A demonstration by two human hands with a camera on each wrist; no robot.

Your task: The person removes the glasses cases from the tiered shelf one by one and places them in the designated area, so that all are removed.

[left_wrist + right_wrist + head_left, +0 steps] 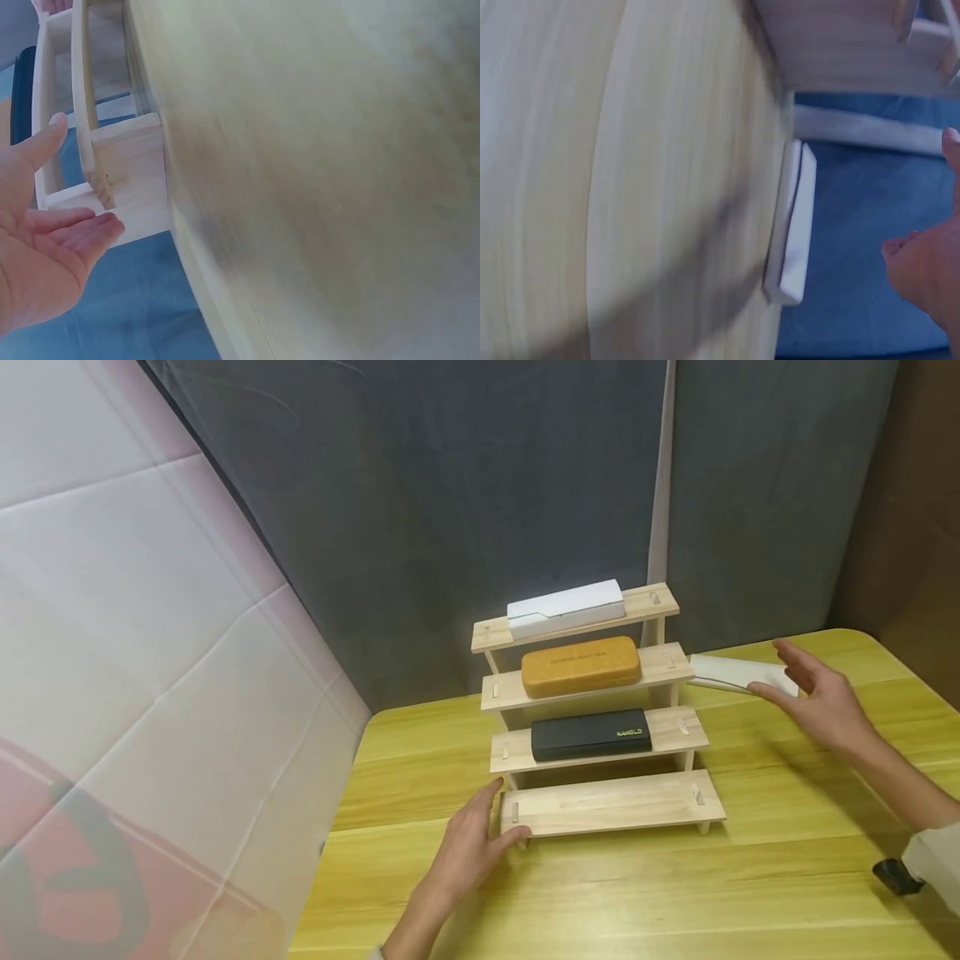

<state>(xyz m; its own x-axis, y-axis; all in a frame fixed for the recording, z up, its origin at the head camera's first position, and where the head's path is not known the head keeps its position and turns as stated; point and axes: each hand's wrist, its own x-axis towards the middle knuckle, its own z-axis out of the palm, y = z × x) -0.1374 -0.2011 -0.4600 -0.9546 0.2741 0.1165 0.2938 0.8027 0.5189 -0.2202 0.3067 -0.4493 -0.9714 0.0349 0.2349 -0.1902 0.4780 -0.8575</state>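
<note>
A light wooden four-step rack stands on the table. My left hand is at the left end of its lowest step, thumb by the front edge and fingers extended. In the left wrist view the fingertips of this hand are right at the rack's end panel. A white glasses case lies on the table right of the rack. Over its right end hovers my right hand, thumb and fingers spread. The right wrist view has a gap between this hand and the white case.
On the upper steps sit a white case, a tan case and a black case, one per step. The yellow wood-grain table meets a grey curtain behind. A pale printed wall panel borders the left.
</note>
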